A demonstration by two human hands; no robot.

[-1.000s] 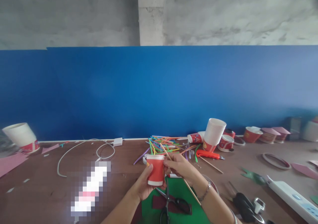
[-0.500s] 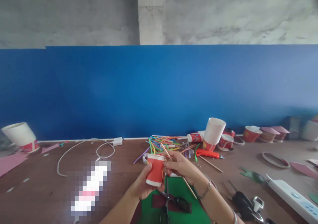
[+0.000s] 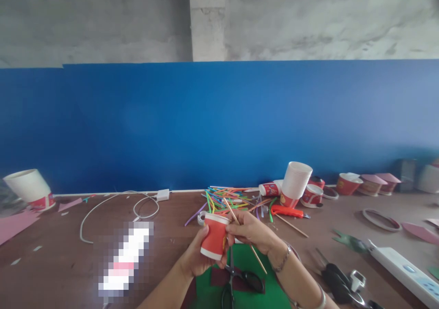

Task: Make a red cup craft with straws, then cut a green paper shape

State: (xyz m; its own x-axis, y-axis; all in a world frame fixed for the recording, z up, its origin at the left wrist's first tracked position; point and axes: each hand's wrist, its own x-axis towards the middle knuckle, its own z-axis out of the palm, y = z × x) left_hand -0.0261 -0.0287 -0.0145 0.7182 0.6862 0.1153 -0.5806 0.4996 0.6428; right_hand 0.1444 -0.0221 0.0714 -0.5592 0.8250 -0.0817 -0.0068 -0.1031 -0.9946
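Observation:
A red paper cup [image 3: 213,237] with white bands at both ends is gripped in my left hand [image 3: 198,249], the thumb along its side. My right hand [image 3: 247,229] is closed around a thin wooden stick [image 3: 259,258], and its fingertips touch the cup's right side. The stick slants from upper left to lower right past the palm. Below both hands, black-handled scissors [image 3: 233,277] lie on dark red paper [image 3: 219,278] over a green sheet [image 3: 209,295]. The fingers behind the cup are partly hidden.
Behind my hands lie colourful pipe cleaners [image 3: 226,192] and a tape roll [image 3: 201,217]. A stack of paper cups [image 3: 295,183] and an orange utility knife [image 3: 288,211] are to the right. Further right are a glue gun [image 3: 334,279] and a power strip [image 3: 401,270]. A white cable [image 3: 82,226] runs on the left.
The cup has tilted slightly and shifted a little in my left hand. The stick has moved slightly with my right hand. Both hands keep their holds.

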